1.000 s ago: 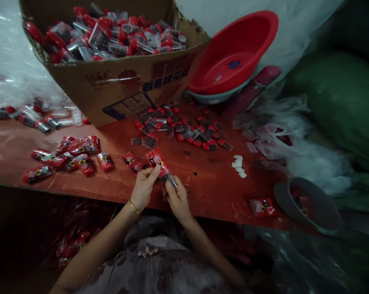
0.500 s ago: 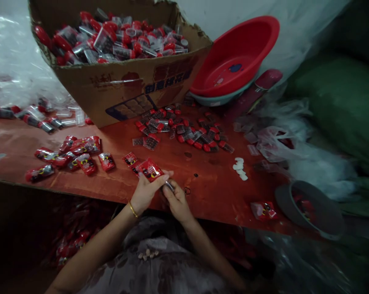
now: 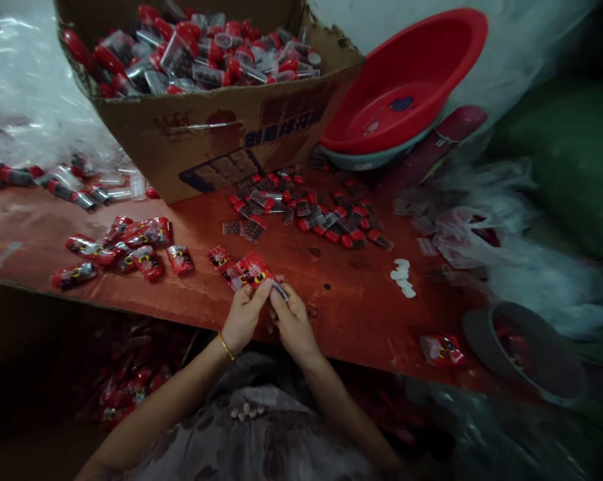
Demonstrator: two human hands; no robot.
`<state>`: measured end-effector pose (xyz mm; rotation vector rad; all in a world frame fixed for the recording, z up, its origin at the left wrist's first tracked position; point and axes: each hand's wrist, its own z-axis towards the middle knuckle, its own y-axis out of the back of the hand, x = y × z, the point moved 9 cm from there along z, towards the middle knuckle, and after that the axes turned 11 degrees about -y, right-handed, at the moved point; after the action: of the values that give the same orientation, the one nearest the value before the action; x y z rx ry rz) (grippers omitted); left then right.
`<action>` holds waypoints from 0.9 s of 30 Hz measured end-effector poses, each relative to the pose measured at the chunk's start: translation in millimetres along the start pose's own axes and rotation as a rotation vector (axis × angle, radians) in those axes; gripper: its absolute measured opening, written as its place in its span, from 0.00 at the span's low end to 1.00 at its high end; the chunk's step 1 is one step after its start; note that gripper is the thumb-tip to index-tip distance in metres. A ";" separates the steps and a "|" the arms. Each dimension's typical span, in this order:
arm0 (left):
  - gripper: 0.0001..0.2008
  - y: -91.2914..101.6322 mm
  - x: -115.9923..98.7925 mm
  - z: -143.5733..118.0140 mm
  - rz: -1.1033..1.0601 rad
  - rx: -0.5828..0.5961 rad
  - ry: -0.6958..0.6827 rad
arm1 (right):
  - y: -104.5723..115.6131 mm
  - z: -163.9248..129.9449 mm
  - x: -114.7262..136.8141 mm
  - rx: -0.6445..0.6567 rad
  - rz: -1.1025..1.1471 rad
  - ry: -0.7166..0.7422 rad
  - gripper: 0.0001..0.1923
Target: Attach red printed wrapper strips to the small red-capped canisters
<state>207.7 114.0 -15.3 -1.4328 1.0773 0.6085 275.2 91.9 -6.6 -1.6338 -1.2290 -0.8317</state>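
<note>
Near the table's front edge both hands meet around one red printed packet (image 3: 252, 268). My left hand (image 3: 246, 312) pinches the packet's near end between thumb and fingers. My right hand (image 3: 292, 319) is closed on a small clear tube with a dark inside (image 3: 280, 290), at the packet's open end; whether its tip is inside the packet I cannot tell. Just beyond the left hand lie more flat red packets (image 3: 218, 256). A group of filled red packets (image 3: 143, 234) rests on the table to the left.
A cardboard box (image 3: 206, 133) full of red-capped clear tubes stands at the back. Loose red-capped tubes (image 3: 326, 217) lie before it. To the right are a red basin (image 3: 406, 80), white pieces (image 3: 404, 277), plastic bags (image 3: 481, 234) and a grey bowl (image 3: 496, 327).
Both hands have drawn closer together at the packet, and the tube now sits nearer its end. The whole view has shifted slightly.
</note>
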 end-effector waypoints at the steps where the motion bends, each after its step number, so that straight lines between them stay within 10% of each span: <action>1: 0.27 0.6 3.5 -1.2 -0.003 -0.001 0.019 | 0.6 1.3 0.2 -0.024 0.003 -0.006 0.17; 10: 0.23 20.8 -30.5 2.4 -0.026 -0.068 -0.050 | -28.1 4.3 -10.7 0.247 -0.002 -0.099 0.17; 20: 0.20 28.0 -18.6 -11.0 -0.176 -0.069 -0.056 | -32.4 19.4 -8.3 0.047 -0.186 -0.019 0.18; 27: 0.10 116.0 -60.2 -6.1 -0.309 -0.372 -0.092 | -53.7 38.1 5.8 -0.048 -0.652 0.288 0.14</action>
<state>78.8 136.7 -17.8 -1.8315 0.6707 0.6643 225.1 134.7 -1.4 -1.0882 -1.5536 -1.4466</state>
